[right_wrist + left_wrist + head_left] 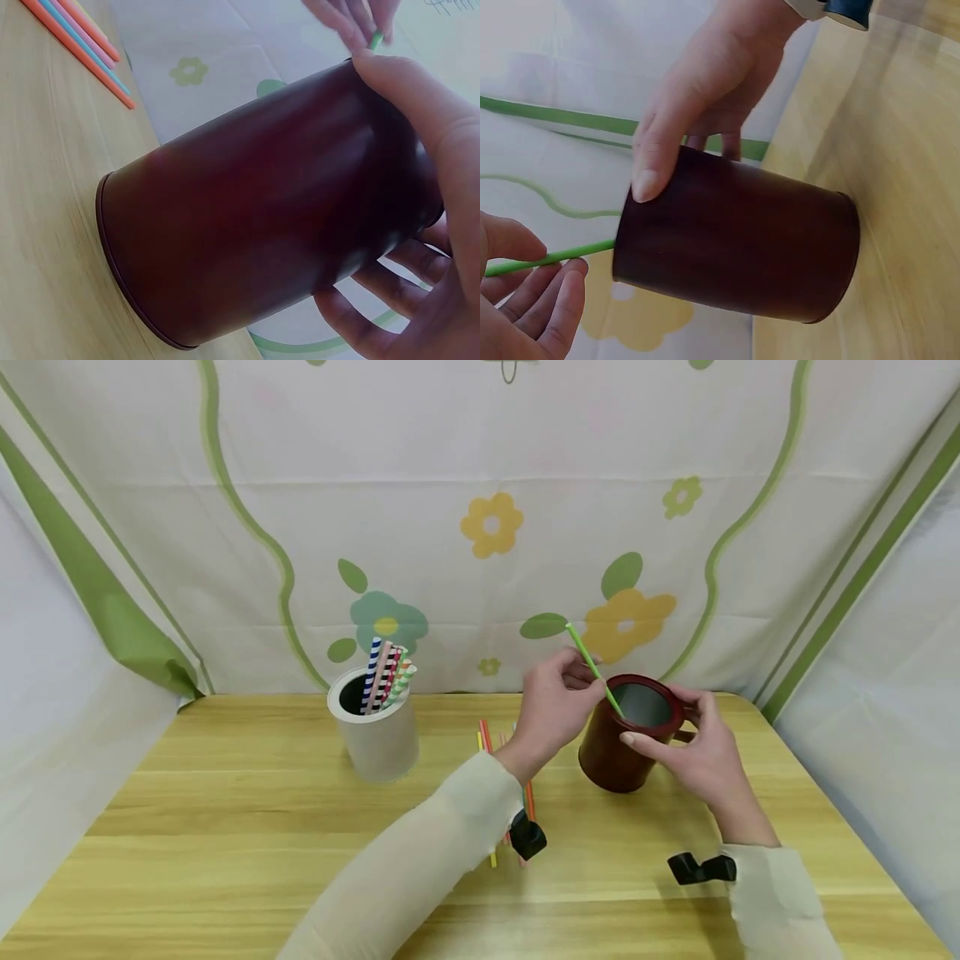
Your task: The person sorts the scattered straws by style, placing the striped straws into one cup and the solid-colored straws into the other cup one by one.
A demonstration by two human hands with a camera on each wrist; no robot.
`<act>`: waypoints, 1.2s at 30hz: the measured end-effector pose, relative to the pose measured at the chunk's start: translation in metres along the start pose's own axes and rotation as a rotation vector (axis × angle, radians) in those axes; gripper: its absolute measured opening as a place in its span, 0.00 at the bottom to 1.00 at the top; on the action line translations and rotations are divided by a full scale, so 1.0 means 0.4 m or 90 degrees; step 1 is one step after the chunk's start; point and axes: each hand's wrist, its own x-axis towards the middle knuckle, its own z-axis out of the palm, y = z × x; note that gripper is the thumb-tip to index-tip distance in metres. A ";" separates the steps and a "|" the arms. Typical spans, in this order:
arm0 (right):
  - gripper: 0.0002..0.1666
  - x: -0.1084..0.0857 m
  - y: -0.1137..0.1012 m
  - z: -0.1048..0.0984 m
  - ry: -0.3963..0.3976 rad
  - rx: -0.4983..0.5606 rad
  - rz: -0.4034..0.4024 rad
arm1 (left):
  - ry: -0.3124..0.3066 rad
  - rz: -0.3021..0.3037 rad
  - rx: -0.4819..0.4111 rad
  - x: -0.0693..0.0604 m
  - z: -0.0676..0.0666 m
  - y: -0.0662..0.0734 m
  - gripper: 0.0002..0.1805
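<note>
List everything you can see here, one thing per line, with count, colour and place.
Green straw: one, green, in the left hand, lower end at the mug's mouth
Mug: one, dark reddish brown, on the table, right of middle
White pot: one, white, on the table, left of middle
Striped straws: several, mixed colours, in the white pot
Loose straws: several, mixed colours, on the table between the containers
Table: one, wood-coloured, underneath
Cloth: count unclear, white with flowers, behind
Wrist cameras: two, black, one per wrist
Sleeves: two, cream, on both arms
Left hand: one, bare, pinching the green straw
Right hand: one, bare, holding the mug
</note>
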 end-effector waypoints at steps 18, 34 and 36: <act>0.54 0.000 -0.003 0.003 -0.001 0.001 0.002 | -0.059 -0.030 0.088 0.005 0.021 -0.009 0.10; 0.54 -0.001 -0.004 0.003 0.000 0.006 0.012 | -0.056 -0.041 0.097 0.008 0.026 -0.014 0.09; 0.54 -0.002 -0.003 0.003 0.003 0.005 0.013 | -0.056 -0.037 0.099 0.007 0.027 -0.015 0.09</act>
